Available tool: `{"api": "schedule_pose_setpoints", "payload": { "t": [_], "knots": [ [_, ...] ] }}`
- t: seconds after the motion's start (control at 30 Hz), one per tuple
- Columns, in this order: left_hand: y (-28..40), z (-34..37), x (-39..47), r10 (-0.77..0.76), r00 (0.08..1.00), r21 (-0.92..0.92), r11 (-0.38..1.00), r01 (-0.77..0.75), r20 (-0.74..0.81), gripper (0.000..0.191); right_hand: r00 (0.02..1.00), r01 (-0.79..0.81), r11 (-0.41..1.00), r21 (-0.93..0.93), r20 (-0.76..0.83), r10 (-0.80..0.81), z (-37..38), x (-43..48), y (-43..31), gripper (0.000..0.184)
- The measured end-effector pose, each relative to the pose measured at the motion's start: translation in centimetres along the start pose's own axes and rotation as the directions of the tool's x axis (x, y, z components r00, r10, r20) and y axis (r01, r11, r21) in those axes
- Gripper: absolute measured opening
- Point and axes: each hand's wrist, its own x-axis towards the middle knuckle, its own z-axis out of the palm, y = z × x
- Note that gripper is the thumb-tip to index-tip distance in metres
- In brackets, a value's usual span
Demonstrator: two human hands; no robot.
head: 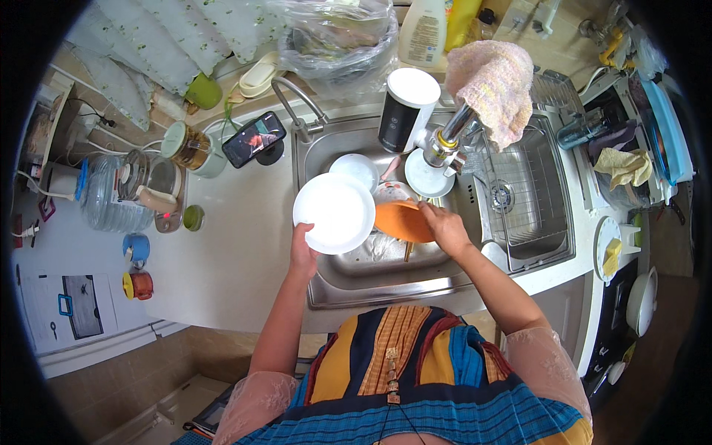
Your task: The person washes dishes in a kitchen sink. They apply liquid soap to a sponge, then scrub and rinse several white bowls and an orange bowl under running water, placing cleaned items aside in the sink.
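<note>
My left hand (305, 251) grips the near rim of a round white plate (334, 213), its thumb on top, over the left part of the steel sink (384, 283). An orange object (409, 222), perhaps a bowl or a cloth, is in my right hand (445, 227) just right of the plate. Behind them in the basin lie a pale dish (355, 169), a second pale bowl (428, 177), a patterned bowl (394, 192) and a pink-handled utensil (391, 167). Chopsticks (409, 251) show below the orange object.
A faucet (311, 125) stands at the back left, beside a phone on a stand (255, 139). A black-and-white canister (406, 111) is behind the basin. One pipe carries a pink cloth (492, 83). A wire rack (528, 189) sits in the right basin; jars and cups line the left.
</note>
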Motion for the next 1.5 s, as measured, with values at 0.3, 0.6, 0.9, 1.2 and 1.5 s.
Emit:
{"api": "schedule_pose_setpoints", "payload": {
  "t": [0.3, 0.6, 0.9, 1.2, 1.5],
  "knots": [
    [-0.5, 1.8, -0.1, 0.235, 0.969, 0.189, 0.951, -0.245, 0.071, 0.062, 0.636, -0.684, 0.207, 0.7, 0.432, 0.64, 6.6, -3.1, 2.2, 0.036],
    [-0.6, 3.0, -0.3, 0.524, 0.82, 0.506, 0.656, -0.56, 0.229, 0.062, 0.608, -0.692, 0.083, 0.717, 0.518, 0.602, 8.1, -3.1, 0.6, 0.031],
    [0.3, 4.1, -1.6, 0.599, 0.733, 0.716, 0.353, -0.603, 0.322, 0.063, 0.584, -0.706, 0.047, 0.706, 0.543, 0.604, 6.8, -2.8, -0.7, 0.031],
    [-0.1, 3.4, 0.0, 0.148, 0.986, 0.235, 0.959, -0.162, 0.076, 0.063, 0.623, -0.686, 0.119, 0.718, 0.495, 0.606, 6.8, -3.5, 0.7, 0.033],
    [-2.8, -0.7, 2.4, -0.181, 0.98, 0.044, 0.983, 0.178, 0.088, 0.062, 0.657, -0.745, 0.527, 0.41, 0.313, 0.685, 10.0, -6.0, 10.6, 0.036]
  ]
}}
